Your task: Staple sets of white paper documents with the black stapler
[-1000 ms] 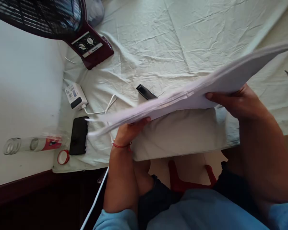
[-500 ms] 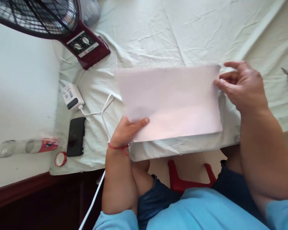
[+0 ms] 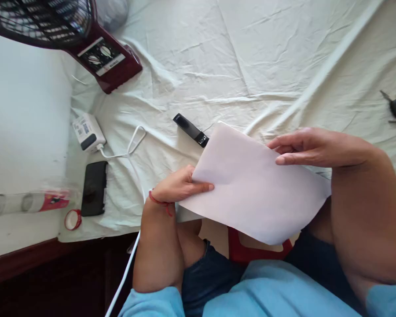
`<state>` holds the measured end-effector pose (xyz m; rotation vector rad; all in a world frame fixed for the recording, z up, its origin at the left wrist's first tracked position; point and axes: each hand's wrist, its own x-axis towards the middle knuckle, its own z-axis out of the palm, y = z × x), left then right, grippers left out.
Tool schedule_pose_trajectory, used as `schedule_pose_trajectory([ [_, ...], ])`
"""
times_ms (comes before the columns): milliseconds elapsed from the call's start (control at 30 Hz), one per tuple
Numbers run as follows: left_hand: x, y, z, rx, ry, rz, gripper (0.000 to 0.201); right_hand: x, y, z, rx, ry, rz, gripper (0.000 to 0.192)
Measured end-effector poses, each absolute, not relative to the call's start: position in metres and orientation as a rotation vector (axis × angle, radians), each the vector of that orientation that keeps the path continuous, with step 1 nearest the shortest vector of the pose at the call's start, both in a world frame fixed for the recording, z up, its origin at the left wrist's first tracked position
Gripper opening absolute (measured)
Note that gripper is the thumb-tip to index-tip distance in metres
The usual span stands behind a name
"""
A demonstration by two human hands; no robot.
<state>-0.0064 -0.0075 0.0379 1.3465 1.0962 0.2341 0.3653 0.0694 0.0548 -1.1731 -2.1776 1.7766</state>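
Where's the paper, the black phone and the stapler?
paper (image 3: pixel 254 193), head view, middle of the sheet.
black phone (image 3: pixel 94 187), head view, middle of its face.
stapler (image 3: pixel 190 130), head view, middle of its body.

The sheet of paper (image 3: pixel 254 189) is matt, smooth and uncreased. Under it, the bench's cloth (image 3: pixel 251 57) is pale, matt and wrinkled. The stapler (image 3: pixel 190 130) looks like glossy black plastic with a metal tip. The phone (image 3: pixel 94 188) has a glossy dark face. The bottle (image 3: pixel 26 203) is clear plastic.
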Motion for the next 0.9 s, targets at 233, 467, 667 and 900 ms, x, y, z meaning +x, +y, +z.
schedule_pose_trajectory([
  [233, 0.000, -0.005, 0.040, 0.951, 1.471, 0.538, 0.029, 0.353, 0.074, 0.046, -1.709, -2.049, 1.460, 0.024],
  [467, 0.026, 0.006, 0.026, 1.031, 1.892, 0.860, 0.009, 0.345, 0.078, 0.047, -1.911, -1.996, 1.102, 0.022],
  [667, 0.040, 0.008, 0.028, 1.017, 1.991, 0.863, 0.014, 0.339, 0.076, 0.041, -1.926, -1.988, 0.959, 0.022],
  [900, 0.035, 0.013, 0.005, 1.146, 2.043, 1.120, 0.009, 0.331, 0.081, 0.041, -1.984, -1.903, 0.900, 0.022],
])
